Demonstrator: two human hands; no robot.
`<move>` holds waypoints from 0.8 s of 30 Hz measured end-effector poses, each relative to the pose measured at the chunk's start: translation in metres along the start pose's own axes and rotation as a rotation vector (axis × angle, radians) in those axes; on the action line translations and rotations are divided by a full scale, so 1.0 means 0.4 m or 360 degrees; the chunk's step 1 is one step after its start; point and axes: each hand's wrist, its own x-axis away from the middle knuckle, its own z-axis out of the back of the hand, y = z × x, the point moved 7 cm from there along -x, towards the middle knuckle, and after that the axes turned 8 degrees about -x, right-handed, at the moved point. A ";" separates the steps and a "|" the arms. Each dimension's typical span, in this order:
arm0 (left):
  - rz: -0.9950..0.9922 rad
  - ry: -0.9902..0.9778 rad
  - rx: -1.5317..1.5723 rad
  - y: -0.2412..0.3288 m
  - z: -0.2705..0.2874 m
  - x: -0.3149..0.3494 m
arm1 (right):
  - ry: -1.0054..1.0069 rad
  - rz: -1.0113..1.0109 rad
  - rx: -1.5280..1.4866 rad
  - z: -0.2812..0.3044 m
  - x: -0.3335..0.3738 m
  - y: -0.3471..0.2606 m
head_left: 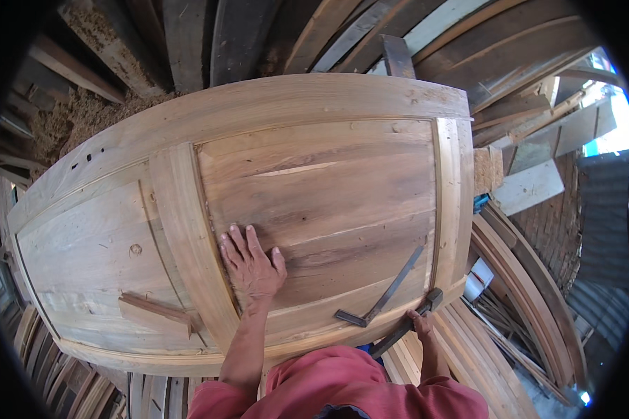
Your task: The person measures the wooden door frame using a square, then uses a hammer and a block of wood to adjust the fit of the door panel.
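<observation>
A large wooden panelled door (314, 98) lies flat in front of me, its panels framed by raised rails. My left hand (253, 269) rests palm down on the right panel, fingers spread, beside the middle rail (189, 230). At the door's near right edge, my right hand (421, 325) is closed around a hammer (433, 300); its head points away from me and the handle runs back toward my body. Between my hands, a dark try square (381, 304) lies on the near right part of the door, touched by neither hand.
A loose wood offcut (155, 315) sits on the left panel. Boards (189, 42) and sawdust (66, 129) border the far side. Curved planks (531, 300) are stacked at right, near corrugated sheeting (608, 209). More timber (70, 377) stands at near left.
</observation>
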 end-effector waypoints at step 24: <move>-0.0017 0.0161 -0.0454 0.033 -0.044 0.031 | 0.0230 0.0170 0.0023 0.024 -0.038 0.097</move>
